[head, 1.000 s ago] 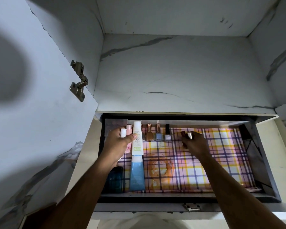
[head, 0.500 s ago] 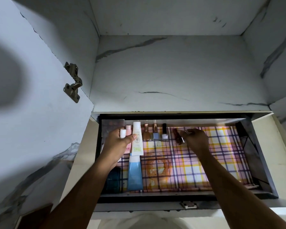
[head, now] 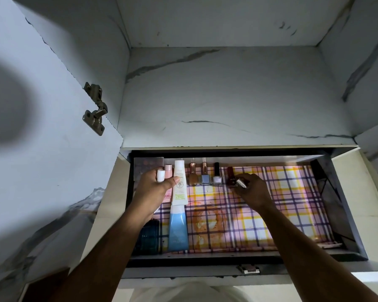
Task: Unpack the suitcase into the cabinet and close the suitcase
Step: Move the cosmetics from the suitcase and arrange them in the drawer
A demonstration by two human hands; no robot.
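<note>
Dark red polish bottle point(head: 231, 177) now stood at row's end w/ the others in cabinet drawer point(head: 327, 205), pinched by right hand point(head: 252, 190); small white tube point(head: 160, 175) gripped in left hand point(head: 154, 192). Suitcase not in view.

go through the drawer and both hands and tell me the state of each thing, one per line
Drawer: pulled open.
Left hand: grips a small white tube.
Right hand: holds a silver-tipped item, at the dark red nail polish bottle.
Dark red nail polish bottle: upright, capped.
White tube: lying flat.
Blue tube: lying flat.
Three other nail polish bottles: upright, capped.
Cabinet door: open.
</note>
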